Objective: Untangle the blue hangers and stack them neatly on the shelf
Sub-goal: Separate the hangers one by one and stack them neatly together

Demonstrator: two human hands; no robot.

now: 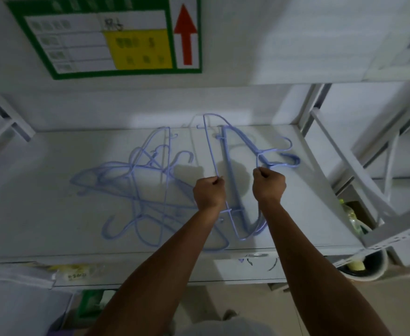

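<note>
**Materials and finishes on a white shelf unit**

The blue hangers [136, 180] look like thin, smooth plastic or coated wire with a soft sheen; which of the two cannot be told. The shelf [53, 190] beneath them is a pale, flat, matt surface, faintly scuffed. The upright frame [359, 180] appears to be white painted metal, one strip punched with small holes. A sign [107, 37] on the wall looks like printed paper or card with a slight gloss. A bare left hand [210, 194] and right hand [268, 185] show matt skin.
</note>
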